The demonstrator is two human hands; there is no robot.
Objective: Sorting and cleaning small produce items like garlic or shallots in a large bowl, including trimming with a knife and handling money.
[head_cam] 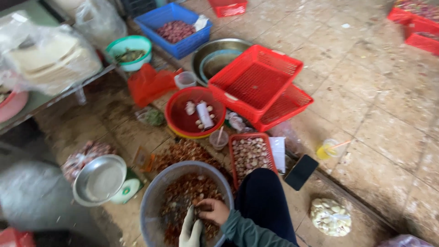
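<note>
Over the basin, both hands bent

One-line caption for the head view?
Gloved left hand and bare right hand work in a grey basin of brown peelings.

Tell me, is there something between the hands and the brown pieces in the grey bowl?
Nothing visible. The gloved left hand and the bare right hand are already inside the grey bowl, directly on the brown pieces.
</note>
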